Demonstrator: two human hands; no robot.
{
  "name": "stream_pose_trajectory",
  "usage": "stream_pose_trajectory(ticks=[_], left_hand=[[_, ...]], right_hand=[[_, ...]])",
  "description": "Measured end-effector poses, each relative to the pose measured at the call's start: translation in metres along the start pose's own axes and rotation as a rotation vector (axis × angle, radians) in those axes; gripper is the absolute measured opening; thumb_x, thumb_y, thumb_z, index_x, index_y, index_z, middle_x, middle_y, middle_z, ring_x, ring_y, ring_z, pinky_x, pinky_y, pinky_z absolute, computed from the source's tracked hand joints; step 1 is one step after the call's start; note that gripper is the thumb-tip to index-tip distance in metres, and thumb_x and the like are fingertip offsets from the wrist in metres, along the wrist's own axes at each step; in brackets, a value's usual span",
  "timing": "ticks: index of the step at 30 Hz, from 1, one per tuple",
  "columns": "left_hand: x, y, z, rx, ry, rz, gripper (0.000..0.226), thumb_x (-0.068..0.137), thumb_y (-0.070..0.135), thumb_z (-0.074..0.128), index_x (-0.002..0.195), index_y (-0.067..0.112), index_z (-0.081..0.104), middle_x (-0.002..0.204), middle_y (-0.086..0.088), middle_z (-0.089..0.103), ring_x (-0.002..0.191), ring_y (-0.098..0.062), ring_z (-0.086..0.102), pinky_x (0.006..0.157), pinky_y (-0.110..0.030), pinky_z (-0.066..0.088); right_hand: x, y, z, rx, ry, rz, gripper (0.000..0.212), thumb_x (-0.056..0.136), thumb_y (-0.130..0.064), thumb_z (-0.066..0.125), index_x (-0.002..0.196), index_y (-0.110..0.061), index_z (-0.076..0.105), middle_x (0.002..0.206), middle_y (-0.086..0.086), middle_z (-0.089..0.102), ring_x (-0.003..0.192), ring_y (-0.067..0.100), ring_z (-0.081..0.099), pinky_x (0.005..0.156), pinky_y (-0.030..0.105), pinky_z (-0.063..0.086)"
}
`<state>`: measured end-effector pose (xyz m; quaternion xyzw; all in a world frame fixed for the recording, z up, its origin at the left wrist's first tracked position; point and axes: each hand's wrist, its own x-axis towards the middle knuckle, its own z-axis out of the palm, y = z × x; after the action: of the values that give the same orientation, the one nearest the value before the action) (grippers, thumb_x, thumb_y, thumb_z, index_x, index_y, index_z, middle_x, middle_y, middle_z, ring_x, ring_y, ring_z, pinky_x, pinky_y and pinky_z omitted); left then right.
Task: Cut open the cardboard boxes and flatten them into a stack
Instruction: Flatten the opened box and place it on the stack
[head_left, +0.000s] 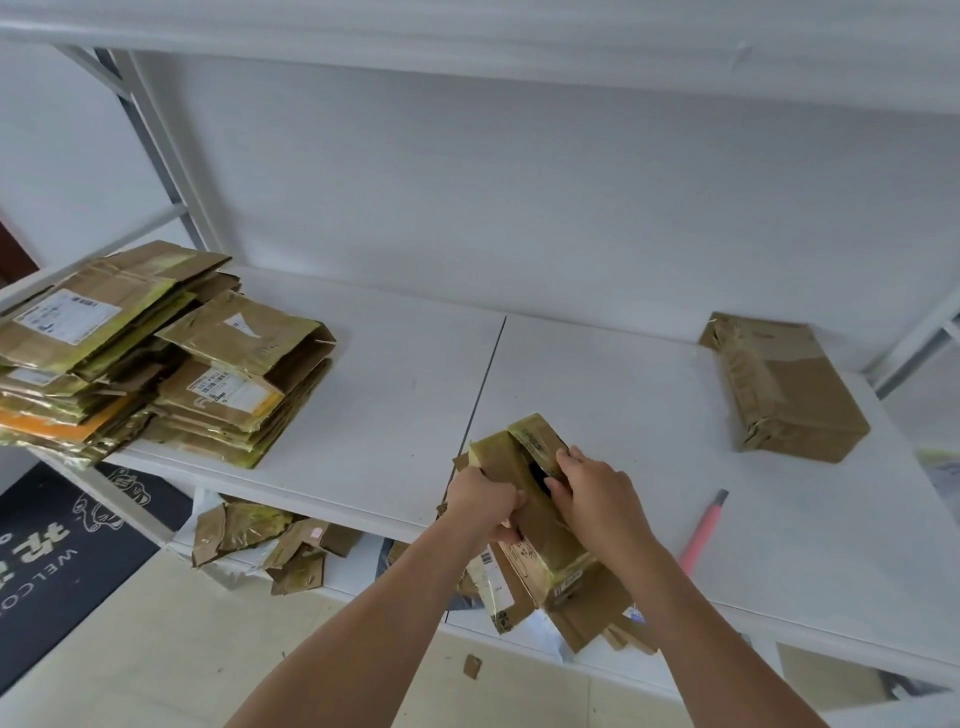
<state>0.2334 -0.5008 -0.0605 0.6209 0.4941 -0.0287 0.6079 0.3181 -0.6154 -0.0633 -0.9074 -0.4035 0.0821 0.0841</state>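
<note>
Nearest the camera, two bare forearms reach up to a small taped cardboard box (535, 514) held over the front edge of the white shelf (395, 415). The left hand (480, 506) grips the box's left side, its fingers curled round a flap at the torn top seam. The right hand (597, 501) holds the box's right side, fingers bent into the dark gap of the opened seam, thumb side toward the left hand. The two hands are close together with the split between them. The box tilts away from the person, its far end raised, its near end hanging just below the shelf's front edge.

Just right of the box, a pink-handled cutter (702, 532) lies on the shelf, untouched, its grey tip pointing away. Below the box, on a lower level, lie loose cardboard scraps (270, 540), and a small piece (471, 666) rests on the floor. A dark welcome mat (57, 566) lies far left of the box.

Farther back and right of the held box, a second taped box (784, 387) sits closed on the shelf. Well to the left, a stack of flattened boxes (156, 353) rests at the shelf's left end, some bearing white labels.
</note>
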Motion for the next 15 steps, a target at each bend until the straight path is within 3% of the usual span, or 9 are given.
stream_pose_trajectory(ticks=[3, 6, 8, 10, 12, 15], left_hand=[[0.001, 0.002, -0.003, 0.011, 0.019, -0.003, 0.027, 0.088, 0.007, 0.071, 0.107, 0.003, 0.053, 0.093, -0.010, 0.060, 0.070, -0.033, 0.072, 0.071, -0.041, 0.062], [-0.001, 0.010, -0.010, 0.083, 0.021, 0.015, 0.033, 0.084, 0.015, 0.078, 0.101, 0.003, 0.052, 0.076, -0.011, 0.065, 0.066, -0.030, 0.074, 0.073, -0.039, 0.062], [-0.003, 0.017, -0.012, 0.150, 0.033, 0.052, 0.038, 0.081, 0.022, 0.081, 0.100, 0.000, 0.056, 0.061, -0.009, 0.066, 0.060, -0.026, 0.072, 0.075, -0.039, 0.062], [-0.007, 0.024, -0.012, 0.271, 0.101, 0.135, 0.040, 0.079, 0.028, 0.081, 0.103, 0.004, 0.062, 0.072, -0.005, 0.071, 0.068, -0.023, 0.074, 0.077, -0.037, 0.061], [-0.016, 0.032, -0.009, 0.403, 0.197, 0.275, 0.032, 0.078, 0.028, 0.078, 0.105, 0.021, 0.062, 0.092, 0.001, 0.070, 0.084, -0.022, 0.071, 0.074, -0.033, 0.059], [-0.021, 0.043, -0.003, 0.493, 0.263, 0.459, 0.031, 0.076, 0.019, 0.071, 0.106, 0.023, 0.067, 0.091, 0.004, 0.069, 0.081, -0.018, 0.066, 0.057, -0.027, 0.049]], right_hand=[[-0.002, 0.000, 0.000, 0.061, 0.043, 0.001, 0.023, 0.105, -0.031, 0.041, 0.109, -0.016, 0.057, 0.108, -0.001, 0.061, 0.094, 0.019, 0.062, 0.074, 0.032, 0.043], [-0.003, 0.000, 0.000, 0.087, 0.063, 0.042, 0.023, 0.105, -0.029, 0.039, 0.086, -0.019, 0.046, 0.077, -0.007, 0.049, 0.069, 0.017, 0.049, 0.066, 0.030, 0.034], [-0.005, 0.002, 0.000, 0.106, 0.077, 0.068, 0.023, 0.105, -0.027, 0.037, 0.086, -0.018, 0.044, 0.075, -0.005, 0.050, 0.068, 0.019, 0.048, 0.067, 0.031, 0.035], [-0.007, 0.004, 0.002, 0.163, 0.094, 0.113, 0.025, 0.105, -0.027, 0.035, 0.085, -0.017, 0.047, 0.076, -0.001, 0.054, 0.069, 0.020, 0.051, 0.068, 0.031, 0.037], [-0.014, 0.002, 0.010, 0.286, 0.127, 0.181, 0.030, 0.104, -0.026, 0.037, 0.080, -0.013, 0.049, 0.072, 0.002, 0.055, 0.069, 0.023, 0.055, 0.065, 0.032, 0.040], [-0.026, -0.010, 0.019, 0.525, 0.247, 0.274, 0.032, 0.103, -0.026, 0.041, 0.085, -0.006, 0.059, 0.073, 0.005, 0.063, 0.064, 0.026, 0.059, 0.062, 0.042, 0.050]])
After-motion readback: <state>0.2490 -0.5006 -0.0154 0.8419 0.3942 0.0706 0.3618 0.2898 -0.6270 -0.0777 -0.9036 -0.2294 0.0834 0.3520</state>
